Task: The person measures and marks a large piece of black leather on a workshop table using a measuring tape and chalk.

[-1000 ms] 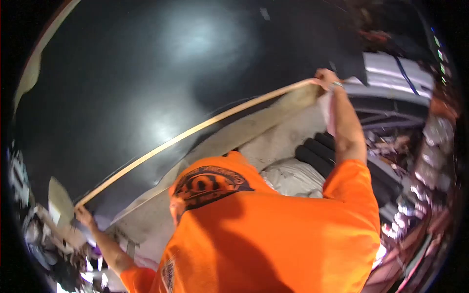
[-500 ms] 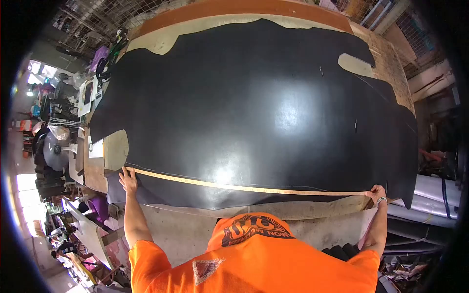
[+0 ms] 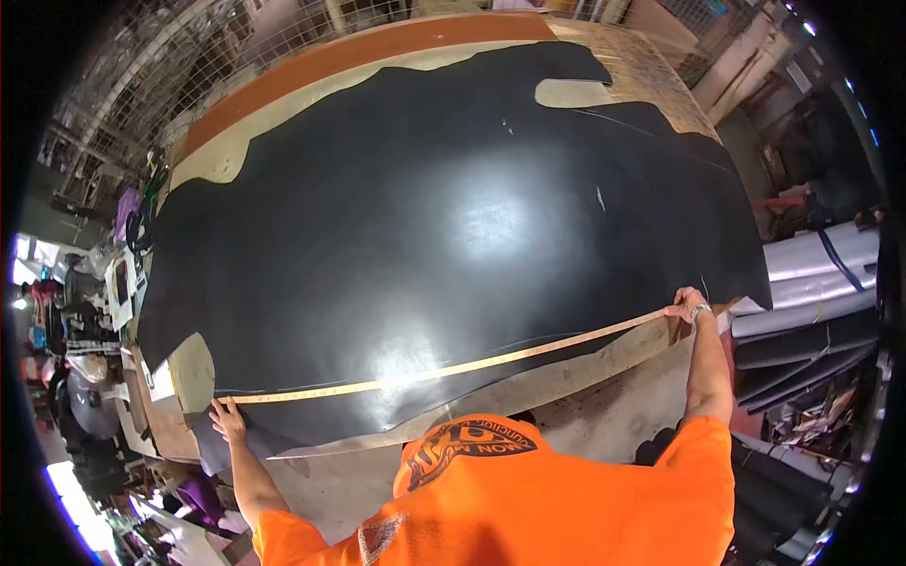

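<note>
A large black leather hide point(image 3: 377, 226) with irregular edges lies spread over the worktable. Across its near part a yellow tape measure point(image 3: 453, 367) runs taut, close beside a thin pale line drawn on the leather. My left hand point(image 3: 228, 421) holds the tape's left end by the cut-out at the hide's left edge, its other fingers spread on the leather. At the tape's right end my right hand point(image 3: 685, 304), with a watch on the wrist, pinches the tape near the hide's near edge. A few short pale marks show on the leather.
The wooden tabletop point(image 3: 642, 71) shows past the hide at the back right. Silver and dark rolls point(image 3: 816, 264) lie to the right of the table. Assorted clutter point(image 3: 85, 368) stands at the left, and wire mesh point(image 3: 226, 66) rises behind.
The camera view has turned, so the hide and tape now slant up to the right in the picture. Both hands stay at the tape's ends.
</note>
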A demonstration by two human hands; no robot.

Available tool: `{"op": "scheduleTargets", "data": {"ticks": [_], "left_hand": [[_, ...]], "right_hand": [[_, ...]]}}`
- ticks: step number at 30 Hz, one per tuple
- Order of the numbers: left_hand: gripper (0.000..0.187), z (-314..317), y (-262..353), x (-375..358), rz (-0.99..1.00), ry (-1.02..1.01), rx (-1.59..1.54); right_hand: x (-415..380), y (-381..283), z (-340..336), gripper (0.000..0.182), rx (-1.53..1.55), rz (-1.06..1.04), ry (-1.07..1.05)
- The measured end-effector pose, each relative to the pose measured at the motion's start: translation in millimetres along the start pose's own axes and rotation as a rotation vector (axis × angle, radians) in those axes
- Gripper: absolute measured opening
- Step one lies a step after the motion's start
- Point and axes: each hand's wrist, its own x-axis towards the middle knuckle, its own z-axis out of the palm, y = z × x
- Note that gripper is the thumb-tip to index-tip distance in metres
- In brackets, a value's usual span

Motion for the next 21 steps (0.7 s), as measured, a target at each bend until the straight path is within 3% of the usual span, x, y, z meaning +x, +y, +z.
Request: {"op": "scheduleTargets", "data": {"ticks": [4, 6, 9, 12, 14, 15, 16, 21], "left_hand": [[0.074, -2, 2, 3, 0.019, 0.05, 0.103], [0.073, -2, -6, 11, 0.142, 0.101, 0.245], [0.072, -5, -8, 6, 0.31, 0.131, 0.159], [0.072, -3, 4, 16, 0.202, 0.229, 0.194], [0.079, -14, 12, -8, 0.101, 0.107, 0.241], [0.066, -8, 9, -10, 0.422, 0.382, 0.368], [0.054, 0, 1, -6, 0.716, 0.869, 0.653], [0.049, -4, 12, -1, 0.708, 0.948, 0.627]], "right_hand": [[2, 4, 0, 0.041, -0.038, -0.057, -0.005], [6, 7, -1, 0.045, -0.076, -0.091, -0.055], [1, 4, 2, 0.049, -0.14, -0.111, 0.013], [-3, 2, 1, 0.046, -0.075, -0.03, -0.029], [-9, -6, -5, 0.045, -0.018, 0.073, -0.052], [-15, -15, -11, 0.044, -0.008, 0.104, -0.076], [-18, -20, -15, 0.043, 0.002, 0.133, -0.101], [-21, -17, -11, 0.042, 0.047, 0.112, -0.066]]}}
